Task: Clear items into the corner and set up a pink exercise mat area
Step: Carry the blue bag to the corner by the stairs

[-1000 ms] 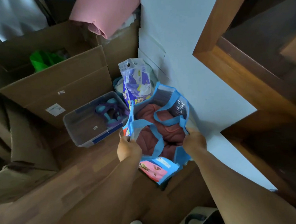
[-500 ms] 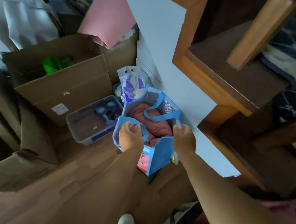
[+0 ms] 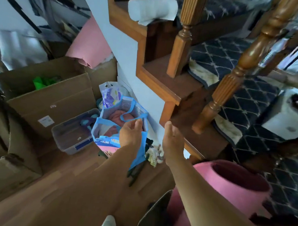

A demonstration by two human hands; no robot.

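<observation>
A blue tote bag (image 3: 108,127) with reddish cloth inside stands on the wood floor in the corner by the white stair wall. My left hand (image 3: 130,133) hovers just above the bag's near edge, fingers apart, holding nothing. My right hand (image 3: 172,141) is to the bag's right, also open and empty. A rolled pink exercise mat (image 3: 234,187) stands on end at lower right, beside my right forearm. Another pink mat (image 3: 89,43) leans over the cardboard boxes at the back.
A clear plastic bin (image 3: 69,137) with purple and teal dumbbells sits left of the bag. Large cardboard boxes (image 3: 54,95) fill the left. A printed plastic package (image 3: 109,96) stands behind the bag. Wooden stairs with balusters (image 3: 222,93) rise at right. Small clutter (image 3: 154,155) lies by the bag.
Both hands have let go of the blue bag's rim and drawn back, fingers spread. The view has pulled up and right, bringing the stairs and the rolled pink mat into sight.
</observation>
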